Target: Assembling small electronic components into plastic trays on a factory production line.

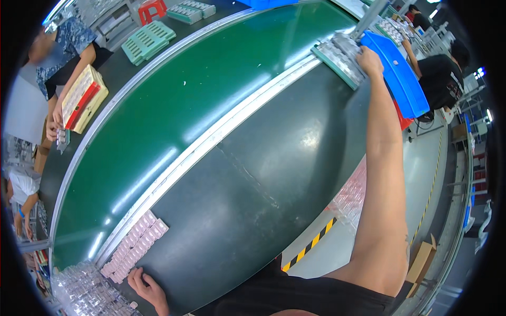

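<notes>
My right hand (370, 59) is stretched far out to the upper right, fingers resting on a green tray (337, 64) filled with clear plastic parts at the edge of the dark table (253, 184). Whether it grips the tray I cannot tell. My left hand (147, 287) rests low at the near left with fingers curled, touching the near end of a long pinkish tray of small clear blister parts (136, 245) that lies along the belt's rail. A heap of clear blister parts (87, 292) sits just left of that hand.
A green conveyor belt (200, 89) runs diagonally beyond the table. A blue bin (403, 79) stands right of my right hand. Across the belt a person in a patterned shirt (63, 47) holds yellow and red trays (81, 100). Green trays (148, 39) lie behind; another person (445, 73) works at right.
</notes>
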The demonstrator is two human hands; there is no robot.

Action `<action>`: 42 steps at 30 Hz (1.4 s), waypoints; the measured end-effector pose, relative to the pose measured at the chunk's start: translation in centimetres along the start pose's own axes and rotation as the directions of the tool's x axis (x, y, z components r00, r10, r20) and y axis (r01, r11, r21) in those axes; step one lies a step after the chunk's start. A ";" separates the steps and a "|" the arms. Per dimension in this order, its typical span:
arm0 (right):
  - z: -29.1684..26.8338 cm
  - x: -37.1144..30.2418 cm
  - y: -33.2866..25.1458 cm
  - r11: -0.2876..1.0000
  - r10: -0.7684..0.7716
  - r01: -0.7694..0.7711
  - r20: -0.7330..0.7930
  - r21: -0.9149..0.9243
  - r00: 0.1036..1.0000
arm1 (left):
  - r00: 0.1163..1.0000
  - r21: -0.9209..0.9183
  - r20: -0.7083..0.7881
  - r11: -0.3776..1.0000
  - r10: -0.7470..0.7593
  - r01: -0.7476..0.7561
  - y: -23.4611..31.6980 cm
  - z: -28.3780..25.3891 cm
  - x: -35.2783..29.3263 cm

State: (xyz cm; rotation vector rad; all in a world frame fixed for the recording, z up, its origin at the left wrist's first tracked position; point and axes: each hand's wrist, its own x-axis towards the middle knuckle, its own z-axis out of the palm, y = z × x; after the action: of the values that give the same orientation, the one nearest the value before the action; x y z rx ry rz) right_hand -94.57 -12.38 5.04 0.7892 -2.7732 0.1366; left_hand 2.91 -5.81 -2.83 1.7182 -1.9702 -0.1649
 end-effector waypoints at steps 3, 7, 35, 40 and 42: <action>1.0 -1.7 -1.5 0.995 0.089 -0.091 -0.039 -0.036 0.995 | 1.000 0.047 0.005 0.999 -0.019 0.019 0.7 -0.6 0.1; 0.2 -3.1 -3.0 0.989 0.091 -0.108 -0.158 -0.102 0.983 | 0.999 0.062 -0.038 0.998 -0.010 0.012 1.9 -0.9 0.5; -27.9 -76.2 -31.3 -0.200 -0.793 -0.561 -0.469 0.803 -0.389 | 0.949 -0.197 -0.306 0.970 0.076 -0.141 1.0 0.6 0.2; -29.2 -78.9 -27.7 -0.325 -0.716 -0.524 -0.567 0.787 -0.407 | 0.961 -0.265 -0.272 0.955 0.056 -0.131 1.0 0.2 -0.2; -29.8 -80.8 -25.6 -0.024 -0.586 -0.550 -0.457 0.835 -0.669 | 0.955 -0.267 -0.295 0.956 0.042 -0.125 0.9 -0.2 -0.8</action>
State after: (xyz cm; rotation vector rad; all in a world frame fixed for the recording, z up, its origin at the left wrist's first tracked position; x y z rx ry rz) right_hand -8.24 11.37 12.61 -1.4221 -0.1648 -0.2704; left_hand 2.19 -4.86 -2.53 1.3862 -1.7101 -0.1501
